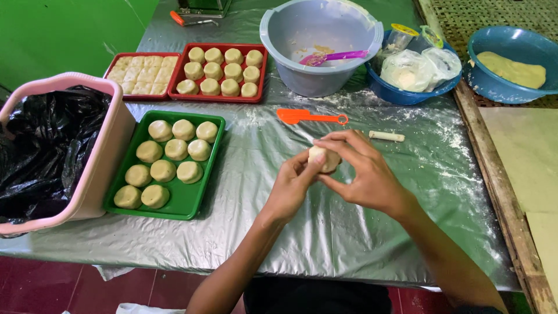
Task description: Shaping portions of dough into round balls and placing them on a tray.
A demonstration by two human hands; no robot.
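Observation:
Both my hands meet over the middle of the plastic-covered table (325, 232). A pale ball of dough (326, 158) sits between them. My right hand (363, 174) cups it from the right with fingers curled over the top. My left hand (290, 186) presses its thumb and fingertips against the ball's left side. To the left lies a green tray (189, 203) with several round dough balls (168, 160) in rows.
Two red trays (221, 99) of dough pieces stand behind the green one. A pink bin with a black bag (87, 186) is at far left. An orange scraper (308, 117), a small dough roll (386, 136), a grey bowl (319, 75) and two blue basins (500, 87) stand at the back.

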